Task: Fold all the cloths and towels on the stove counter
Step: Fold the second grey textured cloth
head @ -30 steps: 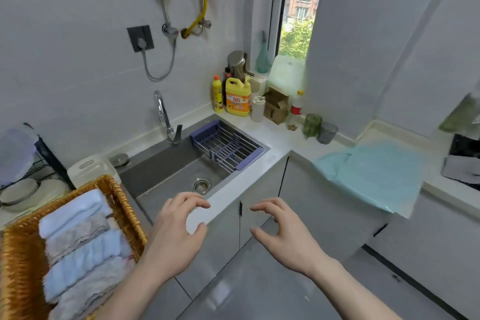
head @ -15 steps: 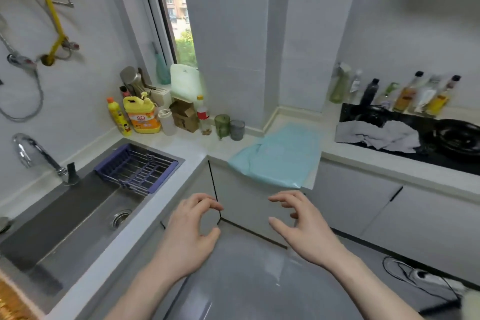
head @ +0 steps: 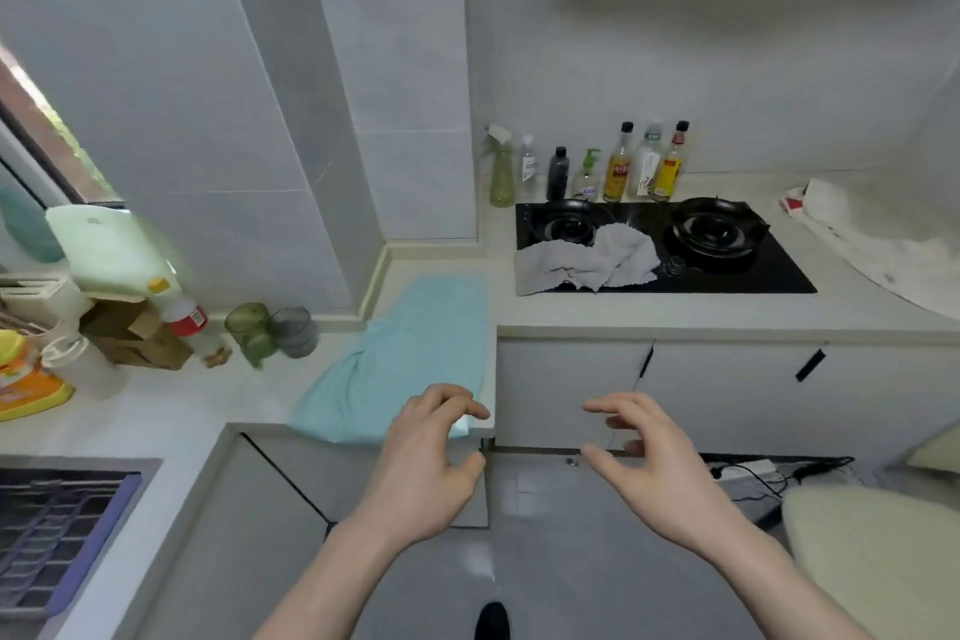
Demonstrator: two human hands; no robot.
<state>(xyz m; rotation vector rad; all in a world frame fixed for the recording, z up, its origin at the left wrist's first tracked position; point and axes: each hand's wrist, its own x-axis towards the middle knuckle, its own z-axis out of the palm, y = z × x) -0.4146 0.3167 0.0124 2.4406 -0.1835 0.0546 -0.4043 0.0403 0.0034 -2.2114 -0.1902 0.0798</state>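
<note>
Grey tiled walls now fill my view, the sink having slid off toward the left edge as I turned to the stove counter (head: 675,312). My left hand (head: 423,463) and right hand (head: 649,463) hover loosely curled, holding nothing. Blue cloth (head: 410,359) drapes over the counter's front corner; grey towel (head: 582,260) lies crumpled on the hob's left edge. Folding, I judge, hasn't begun.

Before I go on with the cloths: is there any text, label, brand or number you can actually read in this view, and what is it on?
No text reads clearly.
Amber bottle: yellow and red label, print too blurred.
White-labelled bottle: dark marks, illegible.
Red-capped bottle: yellow label, illegible.
Yellow jug at the left edge: orange label, cut off and blurred.
Red-labelled bottle beside the cardboard box: too blurred.
Stove, towels, and cabinets: no print visible.
</note>
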